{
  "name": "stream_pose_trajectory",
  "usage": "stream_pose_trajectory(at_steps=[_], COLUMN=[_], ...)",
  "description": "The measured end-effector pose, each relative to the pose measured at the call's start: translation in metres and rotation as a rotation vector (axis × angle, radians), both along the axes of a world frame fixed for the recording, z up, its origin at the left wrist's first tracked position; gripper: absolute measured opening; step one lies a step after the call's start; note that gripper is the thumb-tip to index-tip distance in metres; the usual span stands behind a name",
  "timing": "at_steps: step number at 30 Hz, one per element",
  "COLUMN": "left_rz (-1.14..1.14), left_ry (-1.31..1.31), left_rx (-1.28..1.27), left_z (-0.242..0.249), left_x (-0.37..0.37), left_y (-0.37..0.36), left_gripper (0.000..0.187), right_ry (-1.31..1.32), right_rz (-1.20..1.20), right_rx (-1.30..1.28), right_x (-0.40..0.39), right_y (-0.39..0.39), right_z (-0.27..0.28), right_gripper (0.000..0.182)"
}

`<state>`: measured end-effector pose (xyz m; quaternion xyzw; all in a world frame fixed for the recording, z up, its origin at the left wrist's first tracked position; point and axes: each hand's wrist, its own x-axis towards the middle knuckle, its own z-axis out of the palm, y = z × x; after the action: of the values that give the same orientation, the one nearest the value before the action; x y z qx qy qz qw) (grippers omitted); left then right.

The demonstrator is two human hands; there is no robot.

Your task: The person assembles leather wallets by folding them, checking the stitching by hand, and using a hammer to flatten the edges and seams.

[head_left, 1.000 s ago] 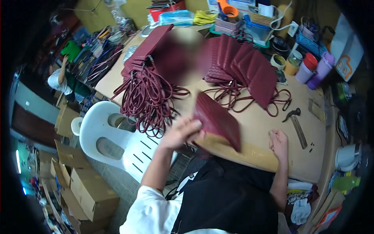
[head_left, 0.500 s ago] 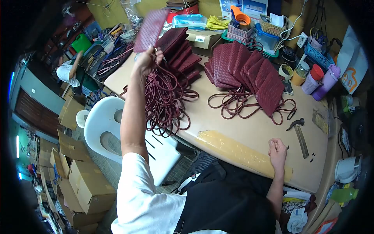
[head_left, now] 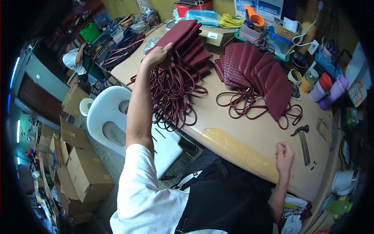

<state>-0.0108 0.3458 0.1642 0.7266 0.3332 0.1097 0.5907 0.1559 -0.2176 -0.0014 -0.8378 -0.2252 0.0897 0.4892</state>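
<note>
At the left stack of maroon pouches [head_left: 194,48], my left hand [head_left: 157,57] is closed on the near edge of the top maroon pouch [head_left: 177,34], thumb over it. Its lower fingers are partly hidden. Long maroon cord straps [head_left: 171,97] hang in a tangle below that hand, over the table edge. My right hand [head_left: 285,158] rests near the front edge of the table with fingers curled in and nothing visible in them. To its right lies a hammer [head_left: 304,146]. A second, fanned-out group of woven maroon pouches [head_left: 255,74] lies farther back, straps toward me.
A white plastic chair [head_left: 103,115] stands left of the table [head_left: 218,117]. Cardboard boxes [head_left: 91,175] are on the floor. Along the back are a carton [head_left: 212,37], baskets, an orange tape dispenser [head_left: 255,17] and purple tumblers [head_left: 335,91]. Another person [head_left: 76,60] is at the far left.
My left hand has brought the raised pouch down onto the left stack. My right hand stays curled near the table edge. The whole view has shifted slightly.
</note>
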Motion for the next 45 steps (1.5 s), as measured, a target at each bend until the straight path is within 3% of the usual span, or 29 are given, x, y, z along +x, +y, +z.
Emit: stream_pose_trajectory(at_steps=[2,3,4,5,7,11,13,15,21,24,32,34,35,39,42,44,45], left_rz=[0.284,0.406,0.439,0.469,0.362,-0.122,-0.294,-0.315,-0.206,-0.134,-0.313,-0.387,-0.393,-0.251,-0.302,-0.353,-0.385], left_ry=[0.432,0.558,0.464,0.366,-0.081,-0.354,-0.278,-0.424,-0.372,-0.299,-0.056,-0.145,-0.147,-0.728,-0.747,-0.754,-0.757], left_rx=[1.206,1.043,1.152,1.260,1.308,0.974,0.907,0.963,1.111,1.509,1.353,0.727,0.728,0.530,0.140,-0.011,-0.064], left_z=[0.012,0.037,0.046,0.048,0.029,-0.015,-0.036,-0.059,-0.083,-0.086,-0.110,-0.107,-0.101,-0.066,-0.064,-0.077,-0.084], left_x=[-0.001,0.000,-0.003,-0.004,0.011,0.070,0.106,0.145,0.215,0.218,0.242,0.242,0.235,0.176,0.127,0.098,0.082], left_y=[-0.013,-0.046,-0.068,-0.081,-0.094,-0.164,-0.187,-0.202,-0.243,-0.274,-0.297,-0.300,-0.302,-0.303,-0.298,-0.305,-0.313], left_gripper=[0.064,0.062,0.056,0.050,0.035,0.018,0.017,0.018,0.034,0.044,0.043,0.031,0.031,0.017,0.015,0.014,0.014], right_ry=[-0.116,-0.355,-0.597,-0.596,-0.534,-0.552,-0.556,-0.590,-0.600,-0.597,-0.539,-0.542,-0.545,-0.781,-0.822,-0.145,-0.032], right_rz=[-0.070,-0.146,-0.222,-0.220,-0.324,-0.368,-0.362,-0.406,-0.402,-0.435,-0.493,-0.494,-0.491,-0.578,-0.576,-0.303,-0.126], right_rx=[-0.084,-0.206,-0.324,-0.327,-0.659,-0.741,-0.695,-0.692,-0.590,-0.562,-0.554,-0.558,-0.561,-0.410,-0.240,0.279,0.508], right_x=[0.014,0.019,0.027,0.036,0.050,0.055,0.053,0.054,0.056,0.058,0.062,0.063,0.063,0.059,0.043,0.018,0.009], right_y=[-0.015,-0.024,-0.030,-0.038,-0.051,-0.050,-0.048,-0.050,-0.051,-0.050,-0.052,-0.053,-0.053,-0.054,-0.051,-0.030,-0.019], right_z=[0.013,0.025,0.031,0.025,0.006,-0.001,0.002,-0.001,-0.002,-0.003,-0.004,-0.005,-0.005,0.001,0.012,0.022,0.024], right_gripper=[0.016,0.023,0.032,0.032,0.048,0.053,0.052,0.051,0.051,0.050,0.049,0.046,0.043,0.036,0.030,0.038,0.046])
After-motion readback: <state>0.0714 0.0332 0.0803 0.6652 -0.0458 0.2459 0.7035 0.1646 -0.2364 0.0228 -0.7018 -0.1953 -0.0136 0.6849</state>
